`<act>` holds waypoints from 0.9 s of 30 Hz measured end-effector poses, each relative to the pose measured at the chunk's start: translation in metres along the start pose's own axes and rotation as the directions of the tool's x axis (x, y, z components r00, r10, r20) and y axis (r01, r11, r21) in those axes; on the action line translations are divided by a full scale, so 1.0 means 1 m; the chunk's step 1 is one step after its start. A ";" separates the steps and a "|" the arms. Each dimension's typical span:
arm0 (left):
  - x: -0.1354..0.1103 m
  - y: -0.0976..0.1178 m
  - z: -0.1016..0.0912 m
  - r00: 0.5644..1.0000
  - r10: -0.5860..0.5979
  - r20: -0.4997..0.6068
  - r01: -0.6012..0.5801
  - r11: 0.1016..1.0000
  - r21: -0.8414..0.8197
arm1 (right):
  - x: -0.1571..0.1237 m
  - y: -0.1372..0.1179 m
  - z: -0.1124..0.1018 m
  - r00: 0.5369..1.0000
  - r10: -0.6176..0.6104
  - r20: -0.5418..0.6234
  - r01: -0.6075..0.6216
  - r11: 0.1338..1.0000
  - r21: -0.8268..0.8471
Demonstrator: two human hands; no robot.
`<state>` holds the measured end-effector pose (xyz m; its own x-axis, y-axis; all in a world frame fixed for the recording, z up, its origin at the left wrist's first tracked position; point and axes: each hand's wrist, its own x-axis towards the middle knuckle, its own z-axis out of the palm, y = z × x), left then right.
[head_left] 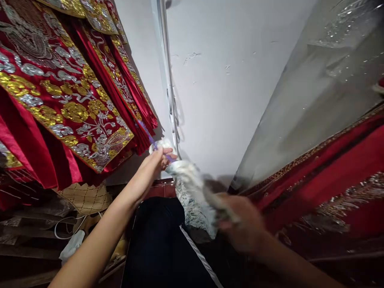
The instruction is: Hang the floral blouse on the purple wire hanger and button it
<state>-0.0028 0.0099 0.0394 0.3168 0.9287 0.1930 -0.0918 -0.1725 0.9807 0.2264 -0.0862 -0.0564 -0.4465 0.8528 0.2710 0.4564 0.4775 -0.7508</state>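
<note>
My left hand (160, 158) is closed in a pinch around a thin purple rod (147, 131), whose kind I cannot make out. White material bunches at the rod just beyond my fingers. A crumpled white cloth (187, 172) stretches from near my left hand toward my right hand (240, 218). That hand is smeared by motion, with its fingers wrapped around the cloth's near end. Under the cloth hangs a pale, patterned, wrinkled fabric (193, 210).
Red costumes with gold and silver sequins (75, 108) hang at the left. A metal pole (169, 72) stands by the white wall (219, 88). Plastic-covered red fabric (324, 168) fills the right. Low on the left lie a tan quilted piece (87, 198) and a white cord (58, 232).
</note>
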 end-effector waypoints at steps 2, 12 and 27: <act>-0.015 0.000 0.005 0.989 -0.134 0.064 0.144 0.972 -0.184 | 0.003 -0.014 0.017 0.971 -0.191 0.144 0.191 0.982 0.016; -0.082 0.027 -0.057 0.864 -0.422 0.274 0.283 0.858 0.428 | 0.055 0.019 -0.048 0.970 -0.073 -0.231 0.030 0.982 -0.186; -0.040 -0.024 -0.047 0.773 0.634 -0.039 -0.348 0.473 0.809 | 0.137 0.027 -0.116 0.766 0.251 -0.592 0.006 0.918 0.397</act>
<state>-0.0580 -0.0072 0.0066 0.1501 0.6209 0.7694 0.6106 -0.6703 0.4218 0.2671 0.0678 0.0304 0.2277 0.8983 0.3759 0.1108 0.3596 -0.9265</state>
